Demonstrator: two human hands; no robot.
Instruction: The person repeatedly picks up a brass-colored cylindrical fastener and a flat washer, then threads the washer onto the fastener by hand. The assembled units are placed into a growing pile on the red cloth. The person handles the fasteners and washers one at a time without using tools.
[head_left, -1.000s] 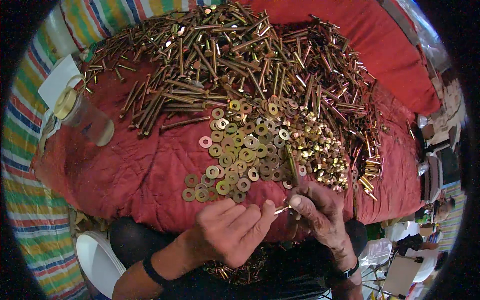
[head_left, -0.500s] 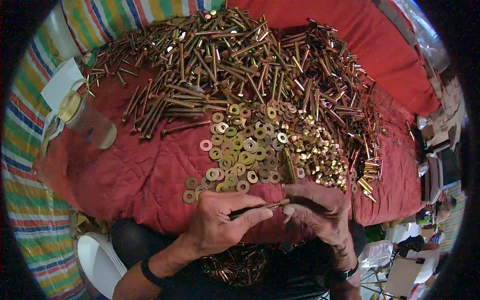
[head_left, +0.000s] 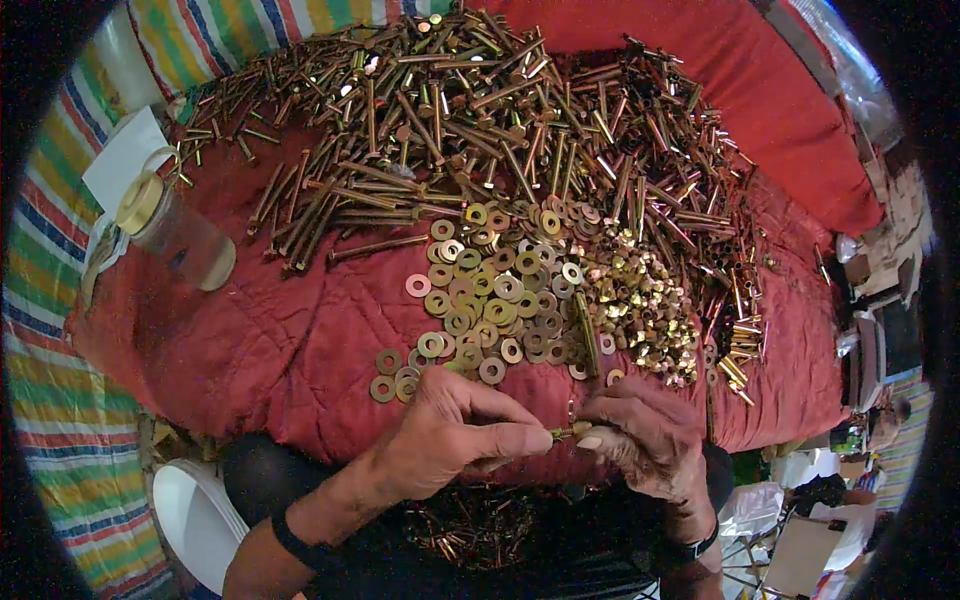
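fingers [head_left: 520,440] pinched: left hand [head_left: 440,435] on a threaded bolt [head_left: 562,434], right hand [head_left: 645,437] on its tip
clear lidded jar [head_left: 185,237] on red quilt [head_left: 280,345], contents unclear

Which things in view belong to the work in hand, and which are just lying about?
Likely in use:
- threaded piece in the left hand, right hand at its end
- bolts
- washers
- nuts

Seemingly lying about:
- lidded jar
- white sheet
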